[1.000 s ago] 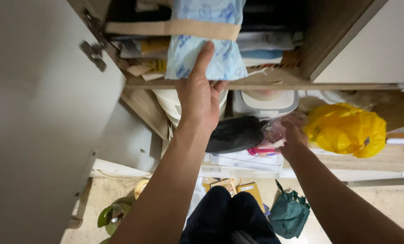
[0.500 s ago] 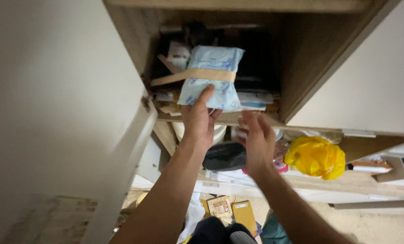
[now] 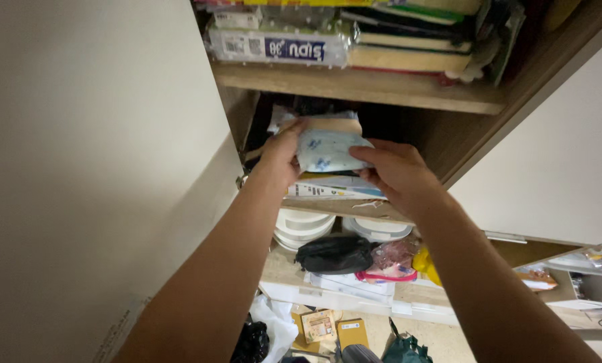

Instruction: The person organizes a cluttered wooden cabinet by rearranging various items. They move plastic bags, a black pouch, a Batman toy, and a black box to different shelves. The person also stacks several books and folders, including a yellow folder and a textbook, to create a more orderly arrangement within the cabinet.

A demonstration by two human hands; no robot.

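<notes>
Both my hands are up at the middle shelf of an open wooden cupboard. They hold a soft light-blue plastic packet with a tan band point(image 3: 329, 148) over a stack of flat packets and papers point(image 3: 334, 188). My left hand point(image 3: 282, 156) grips the packet's left end. On its right end rests my right hand point(image 3: 396, 173), fingers curled over the edge. The back of the packet is hidden in the dark shelf.
The upper shelf point(image 3: 361, 87) carries boxes and stacked books. Below are white lidded tubs point(image 3: 304, 227), a black pouch point(image 3: 334, 254) and a pink-trimmed bag point(image 3: 392, 263). A pale open door point(image 3: 99, 168) stands at left, another point(image 3: 556, 175) at right. Bags lie on the floor.
The view has tilted up, revealing the upper shelf. My right hand rose from below the shelf and took the packet's right end; the left shifted from under it to its left end.
</notes>
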